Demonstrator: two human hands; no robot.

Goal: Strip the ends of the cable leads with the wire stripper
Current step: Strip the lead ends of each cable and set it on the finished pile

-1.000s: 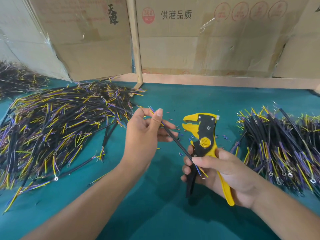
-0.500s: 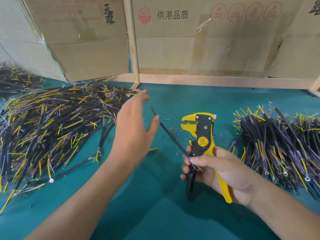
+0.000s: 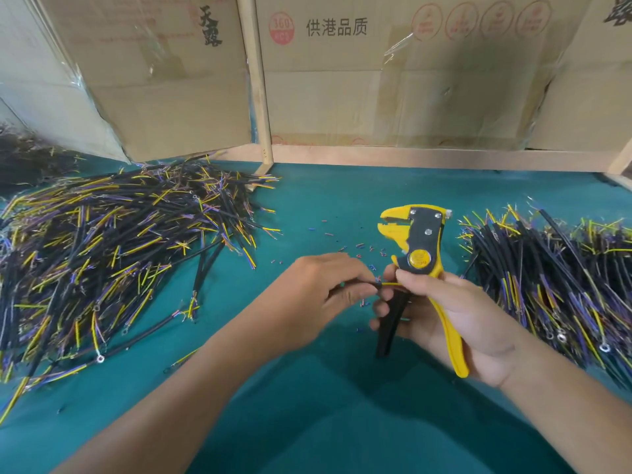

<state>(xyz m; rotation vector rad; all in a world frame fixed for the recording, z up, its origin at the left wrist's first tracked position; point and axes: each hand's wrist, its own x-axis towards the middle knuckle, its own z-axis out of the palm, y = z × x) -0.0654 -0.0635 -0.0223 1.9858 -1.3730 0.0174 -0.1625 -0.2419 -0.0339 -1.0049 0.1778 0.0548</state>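
Black-sheathed cable with a yellow lead (image 3: 371, 285) sits mid-table, pinched in my left hand (image 3: 321, 292), fingers curled round the sheath. My right hand (image 3: 455, 313) grips the yellow-and-black wire stripper (image 3: 419, 265), thumb touching the yellow lead, tool head up, handles spread. Cable piles lie at the left edge (image 3: 113, 254) and right edge (image 3: 554, 278) of the teal table (image 3: 325, 422).

Teal tabletop (image 3: 307, 422) — cardboard (image 3: 393, 97), seemingly taped.

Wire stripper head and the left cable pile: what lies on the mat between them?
In the head view, only small insulation scraps on the teal mat between wire stripper and left pile.
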